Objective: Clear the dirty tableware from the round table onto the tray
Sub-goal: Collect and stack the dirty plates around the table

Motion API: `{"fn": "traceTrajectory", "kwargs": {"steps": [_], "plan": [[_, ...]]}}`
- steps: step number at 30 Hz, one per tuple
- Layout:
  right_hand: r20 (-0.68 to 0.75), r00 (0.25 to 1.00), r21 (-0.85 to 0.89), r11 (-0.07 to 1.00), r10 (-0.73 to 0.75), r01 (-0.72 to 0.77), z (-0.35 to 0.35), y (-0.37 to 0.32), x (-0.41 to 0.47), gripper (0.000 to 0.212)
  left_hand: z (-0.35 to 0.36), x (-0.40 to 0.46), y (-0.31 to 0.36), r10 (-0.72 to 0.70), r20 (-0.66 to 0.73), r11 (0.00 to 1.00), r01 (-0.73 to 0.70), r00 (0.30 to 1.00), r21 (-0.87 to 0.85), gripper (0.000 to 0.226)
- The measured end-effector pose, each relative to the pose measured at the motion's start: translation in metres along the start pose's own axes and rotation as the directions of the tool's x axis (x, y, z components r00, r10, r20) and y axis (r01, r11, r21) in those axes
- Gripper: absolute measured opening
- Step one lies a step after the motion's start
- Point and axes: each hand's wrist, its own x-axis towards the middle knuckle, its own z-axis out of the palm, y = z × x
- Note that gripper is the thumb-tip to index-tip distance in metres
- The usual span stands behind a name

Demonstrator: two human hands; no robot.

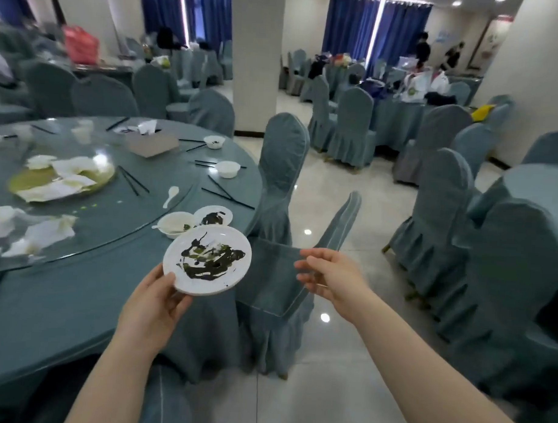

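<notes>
My left hand (pixel 156 297) grips the near rim of a white plate (pixel 207 260) smeared with dark sauce, held tilted above the edge of the round table (pixel 62 314). My right hand (pixel 330 276) hovers empty to the right of the plate, over a chair seat, fingers relaxed. On the table just behind the plate sit a small white bowl with a spoon (pixel 175 224) and a small sauce-stained dish (pixel 213 216). Two more white bowls (pixel 228 169) (pixel 214 141) stand farther along the edge. No tray is in view.
A glass turntable (pixel 113 212) carries a gold platter with crumpled napkins (pixel 62 178). Black chopsticks (pixel 227 197), a white spoon (pixel 171 195) and a tissue box (pixel 152 142) lie around. Covered chairs (pixel 280 179) stand beside the table; tiled floor (pixel 329 355) lies to the right.
</notes>
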Motion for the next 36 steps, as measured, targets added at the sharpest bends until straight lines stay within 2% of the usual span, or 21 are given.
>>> {"fn": "traceTrajectory", "kwargs": {"steps": [9,14,18,22,28,33,36], "plan": [[0.281,0.955,-0.133,0.990,0.091,-0.055,0.065,-0.016,0.135,0.015,-0.013,0.051,0.008,0.112,-0.306,0.982,-0.152,0.945,-0.111,0.022],[0.319,0.940,-0.229,0.972,0.123,-0.050,0.100,-0.016,0.206,0.014,-0.019,0.109,0.015,0.143,-0.344,0.966,-0.206,0.928,-0.156,0.023],[0.280,0.947,-0.292,0.954,0.157,-0.072,0.118,-0.016,0.267,0.013,-0.017,0.161,0.017,0.111,-0.364,0.959,-0.196,0.925,-0.205,0.025],[0.219,0.949,-0.291,0.944,0.225,-0.156,0.130,-0.007,0.316,0.009,-0.019,0.197,0.024,0.090,-0.391,0.963,-0.181,0.916,-0.201,0.024],[0.209,0.918,-0.326,0.909,0.338,-0.261,0.153,0.014,0.372,0.009,-0.027,0.227,0.035,0.084,-0.436,0.966,-0.180,0.896,-0.185,0.025],[0.193,0.888,-0.368,0.870,0.417,-0.328,0.176,0.035,0.419,0.012,-0.032,0.240,0.045,0.096,-0.514,0.965,-0.207,0.852,-0.163,0.024],[0.149,0.877,-0.394,0.841,0.456,-0.371,0.192,0.048,0.445,0.014,-0.033,0.247,0.049,0.107,-0.525,0.973,-0.198,0.844,-0.120,0.025]]}}
